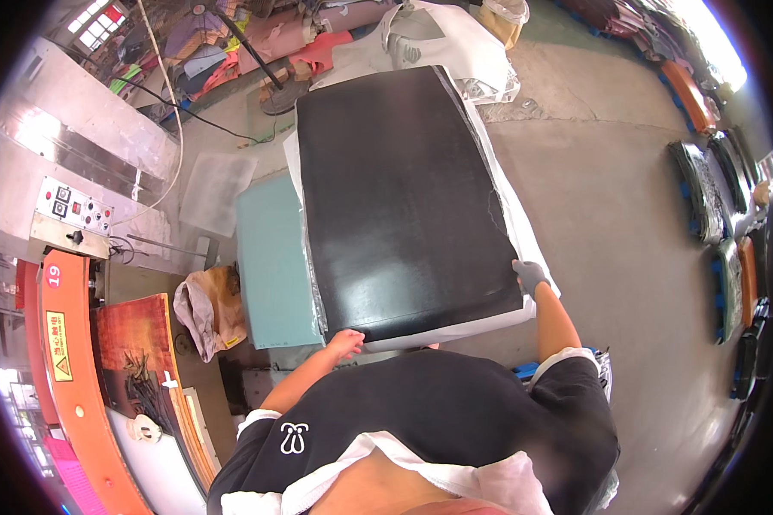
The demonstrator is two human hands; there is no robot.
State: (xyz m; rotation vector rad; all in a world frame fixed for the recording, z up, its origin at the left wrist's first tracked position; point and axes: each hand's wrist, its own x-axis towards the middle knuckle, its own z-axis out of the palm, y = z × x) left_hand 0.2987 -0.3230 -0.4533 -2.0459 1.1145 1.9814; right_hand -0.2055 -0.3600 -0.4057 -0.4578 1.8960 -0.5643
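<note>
Sheet [395, 197], centre, on film [455, 333]. Second sheet [270, 257], just left of it. Bag [208, 311], left of second sheet. Control panel [73, 206], far left, beyond bag. Bundle [468, 56], behind first sheet. Stand [283, 96], left of bundle. Stacks [696, 193], far right.

A large black rectangular sheet [395, 197] is lying flat, its smooth surface shining dully toward the near end. White sheeting [526, 240], possibly plastic film, is lying beneath it and showing along its edges.
</note>
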